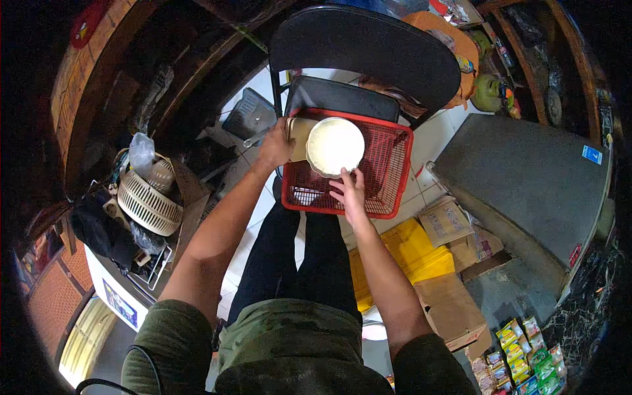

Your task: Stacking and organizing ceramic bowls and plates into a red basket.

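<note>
My left hand [277,144] grips a beige, flat-sided item [299,136], perhaps a container, partly hidden behind a bowl. That round white bowl [335,147] has a scalloped rim and looks very bright under the light. My right hand [349,195] has its thumb and fingertips at the bowl's near edge. Both items are above a red plastic basket [390,163] with slatted walls. A white patch [307,196] shows at the basket's near left side. The basket rests before me, its far edge against a black chair seat [340,98].
The black chair backrest [365,54] rises beyond the basket. A grey plastic tray [250,116] lies on white floor tiles at left. Nearby is a cream slotted basket [149,203]. To the right are a dark grey panel [518,173], a yellow item [412,249] and cardboard [452,306].
</note>
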Motion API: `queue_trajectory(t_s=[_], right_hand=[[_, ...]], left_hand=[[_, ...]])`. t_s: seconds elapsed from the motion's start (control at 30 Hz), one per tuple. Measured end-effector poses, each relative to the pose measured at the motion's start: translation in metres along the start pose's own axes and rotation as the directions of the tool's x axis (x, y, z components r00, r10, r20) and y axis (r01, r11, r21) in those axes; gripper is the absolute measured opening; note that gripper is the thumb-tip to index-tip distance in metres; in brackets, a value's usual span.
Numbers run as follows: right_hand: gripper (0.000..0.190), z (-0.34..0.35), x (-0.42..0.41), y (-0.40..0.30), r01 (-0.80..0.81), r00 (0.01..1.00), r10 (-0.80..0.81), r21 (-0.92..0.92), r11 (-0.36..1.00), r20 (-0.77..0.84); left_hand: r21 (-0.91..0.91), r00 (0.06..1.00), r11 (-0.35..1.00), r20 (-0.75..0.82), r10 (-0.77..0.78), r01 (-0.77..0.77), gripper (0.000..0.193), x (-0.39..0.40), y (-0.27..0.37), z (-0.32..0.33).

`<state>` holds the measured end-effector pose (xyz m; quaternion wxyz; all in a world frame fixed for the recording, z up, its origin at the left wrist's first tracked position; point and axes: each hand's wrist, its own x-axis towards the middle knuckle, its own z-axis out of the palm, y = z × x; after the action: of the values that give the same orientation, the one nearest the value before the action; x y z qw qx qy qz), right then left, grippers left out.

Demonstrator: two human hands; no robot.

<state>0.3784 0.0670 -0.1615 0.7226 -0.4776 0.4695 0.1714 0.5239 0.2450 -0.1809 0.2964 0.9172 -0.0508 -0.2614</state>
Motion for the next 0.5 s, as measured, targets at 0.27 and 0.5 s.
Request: queue_trajectory(t_s=[0.27, 0.5], right_hand=[[0.073, -0.004, -0.004, -0.003, -0.01, 1.0, 0.009, -0.038, 0.999, -0.002], [0.073, -0.01, -0.003, -0.001, -0.018, 1.0, 0.018, -0.055, 0.998, 0.009]], left_hand=[[-0.076, 0.996, 0.997, 0.09, 0.002, 0.005, 0.068, 0.003, 0.004, 0.005], [-0.138, 0.997, 0.99, 0.073, 0.005, 0.005, 0.07, -0.004, -0.005, 0.001]])
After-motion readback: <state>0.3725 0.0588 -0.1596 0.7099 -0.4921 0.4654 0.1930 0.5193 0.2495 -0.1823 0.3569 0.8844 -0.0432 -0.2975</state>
